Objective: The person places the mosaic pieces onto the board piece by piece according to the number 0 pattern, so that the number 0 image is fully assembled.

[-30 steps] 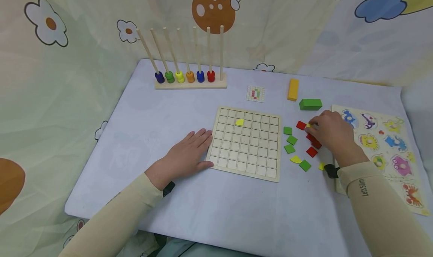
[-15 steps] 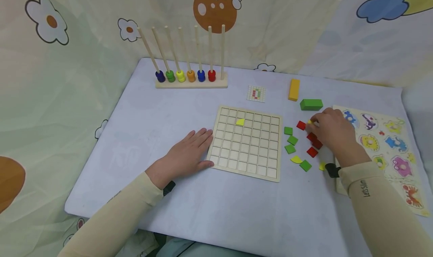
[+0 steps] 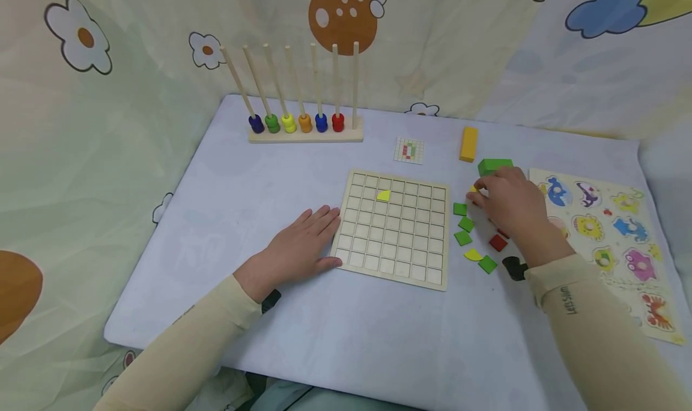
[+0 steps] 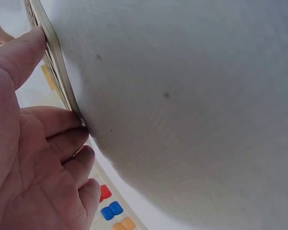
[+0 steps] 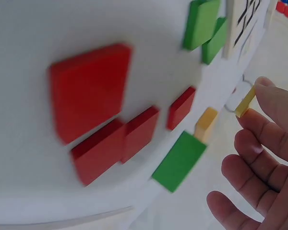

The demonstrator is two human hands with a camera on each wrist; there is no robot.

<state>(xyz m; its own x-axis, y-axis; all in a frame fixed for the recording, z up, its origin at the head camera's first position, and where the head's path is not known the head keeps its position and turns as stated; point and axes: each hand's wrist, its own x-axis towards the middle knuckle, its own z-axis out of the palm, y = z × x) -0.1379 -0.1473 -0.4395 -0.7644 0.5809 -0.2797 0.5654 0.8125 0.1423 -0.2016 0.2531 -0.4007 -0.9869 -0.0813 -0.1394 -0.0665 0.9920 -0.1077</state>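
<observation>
Right of the grid board point(image 3: 393, 232), our right hand point(image 3: 512, 205) pinches a yellow piece point(image 5: 245, 102), left hand point(image 3: 299, 247) outstretched; we judge pick-up done, placement requiring cell alignment

Tbl point(image 3: 216, 176) w/ grid brd point(image 3: 391, 229), tiles point(image 3: 498, 243)

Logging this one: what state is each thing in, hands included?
Right hand: pinching a yellow piece
Left hand: touching the grid board
Grid board: flat, one yellow wedge on it
Other yellow wedge: loose
Green squares: loose
Red squares: loose
Peg rack: beads on six of seven pegs
Pattern card: flat
Green block: lying
Yellow block: lying
Animal board: flat, partly hidden
</observation>
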